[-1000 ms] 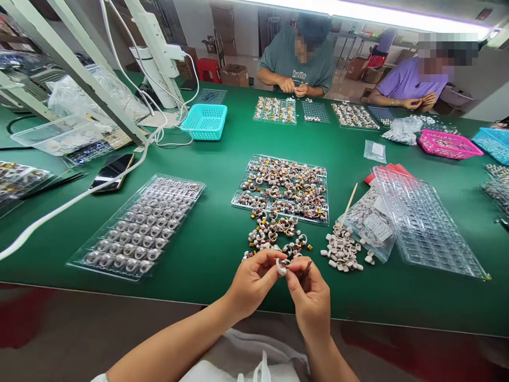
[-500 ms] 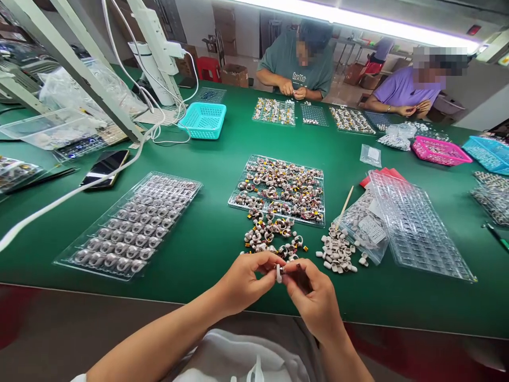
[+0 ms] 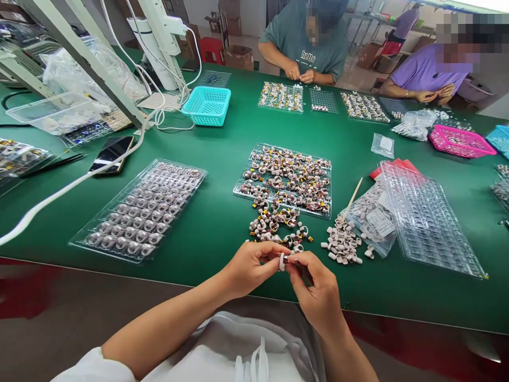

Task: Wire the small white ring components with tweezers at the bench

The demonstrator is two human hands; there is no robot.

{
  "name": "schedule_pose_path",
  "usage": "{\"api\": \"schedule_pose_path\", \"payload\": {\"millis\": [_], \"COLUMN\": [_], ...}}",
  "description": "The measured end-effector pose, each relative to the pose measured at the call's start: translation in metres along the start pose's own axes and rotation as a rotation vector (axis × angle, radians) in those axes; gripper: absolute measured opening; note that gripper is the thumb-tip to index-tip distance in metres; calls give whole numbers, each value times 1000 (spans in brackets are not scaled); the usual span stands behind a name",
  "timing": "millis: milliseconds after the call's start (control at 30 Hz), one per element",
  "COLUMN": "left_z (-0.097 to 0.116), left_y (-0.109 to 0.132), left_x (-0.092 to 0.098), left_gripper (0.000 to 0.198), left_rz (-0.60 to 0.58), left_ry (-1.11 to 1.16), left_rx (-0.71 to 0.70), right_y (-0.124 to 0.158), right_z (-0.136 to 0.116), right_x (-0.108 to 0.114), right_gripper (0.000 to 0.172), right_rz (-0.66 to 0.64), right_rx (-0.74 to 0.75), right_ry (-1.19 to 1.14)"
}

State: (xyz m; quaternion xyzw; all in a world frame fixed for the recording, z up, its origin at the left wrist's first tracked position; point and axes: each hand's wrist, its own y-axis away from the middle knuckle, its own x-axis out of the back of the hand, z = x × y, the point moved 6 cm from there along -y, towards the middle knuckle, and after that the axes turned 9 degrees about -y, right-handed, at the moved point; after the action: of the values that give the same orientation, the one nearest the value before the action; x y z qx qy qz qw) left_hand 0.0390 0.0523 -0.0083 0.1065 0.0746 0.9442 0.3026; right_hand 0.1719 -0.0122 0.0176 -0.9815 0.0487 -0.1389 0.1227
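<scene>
Left hand and right hand, fingertips clamped on one small white ring part, have turned it edge-on since a second ago, just short of the loose parts pile.

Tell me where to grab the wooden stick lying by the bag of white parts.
Pinch the wooden stick mid-shaft from above, coming from its left: bare green mat lies there, while the bag crowds its right side. Flat and thin, it likely needs fingertips.

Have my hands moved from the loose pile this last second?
No. Left hand and right hand stay just before the loose pile, pinching a white piece.
</scene>
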Motion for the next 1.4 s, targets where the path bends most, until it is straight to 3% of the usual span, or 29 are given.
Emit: {"api": "schedule_pose_path", "payload": {"millis": [200,400,533,867,1033,1267,1400], "left_z": [-3,-10,-13,-19,-22,-17,-17], "left_y": [-2,-4,-5,-10,-9,-5,-4], "left_x": [-6,-9,-12,-11,-10,-11,-8], "left_gripper": [28,38,39,40,36,41,35], "left_rz": [-89,-228,-290,-184,-145,-185,-99], "left_ry": [306,342,405,447,414,416,286], "left_rx": [131,255,282,331,333,185,85], "right_y": [3,0,-2,-1,1,0,-1], "right_z": [1,-4,-6,2,7,15,21], "right_x": [0,-2,1,-2,-2,4,2], "right_gripper": [12,20,22,16,13,5,11], "right_rz": [59,-136,-195,-39,-45,-24,-9], "right_rx": [-34,-10,-12,-68,-102,-264,-344], "right_ry": [-83,-28,-31,-86,-15,-35,-191]}}
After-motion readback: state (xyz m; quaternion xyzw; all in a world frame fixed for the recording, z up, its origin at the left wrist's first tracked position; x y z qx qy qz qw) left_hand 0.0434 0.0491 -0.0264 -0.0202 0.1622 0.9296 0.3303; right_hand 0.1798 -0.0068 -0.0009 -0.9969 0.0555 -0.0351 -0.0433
